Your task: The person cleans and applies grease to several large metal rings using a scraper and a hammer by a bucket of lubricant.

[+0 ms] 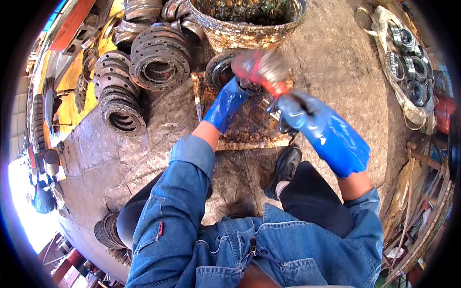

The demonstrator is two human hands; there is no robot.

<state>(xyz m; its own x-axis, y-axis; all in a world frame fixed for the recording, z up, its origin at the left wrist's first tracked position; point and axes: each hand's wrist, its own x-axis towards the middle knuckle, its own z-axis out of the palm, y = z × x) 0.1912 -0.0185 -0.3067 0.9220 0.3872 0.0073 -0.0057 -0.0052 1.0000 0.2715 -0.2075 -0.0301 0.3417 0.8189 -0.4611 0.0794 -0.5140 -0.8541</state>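
My right hand [300, 113], in a blue rubber glove, is closed round a red-handled tool [276, 89]. The tool's head is smeared by motion; it shows a red part and a pale, bristle-like part. My left hand [237, 91], gloved in blue too, reaches to the right edge of a dark, greasy metal ring [218, 69]. Its fingers are mostly hidden behind the blurred tool, so I cannot tell how they grip. Both hands are above a dark, oily tray [257, 144] with a worn pale rim. Beyond them stands a grimy tub [245, 38] with dark, wet contents.
Stacked bolt-holed flanges [161, 57] stand at the far left, beside another leaning stack of rings [120, 103]. Several bearings [415, 67] lie on plastic sheeting at the right. More rings [108, 230] sit near my left knee. Metal scrap [422, 192] lines the right edge.
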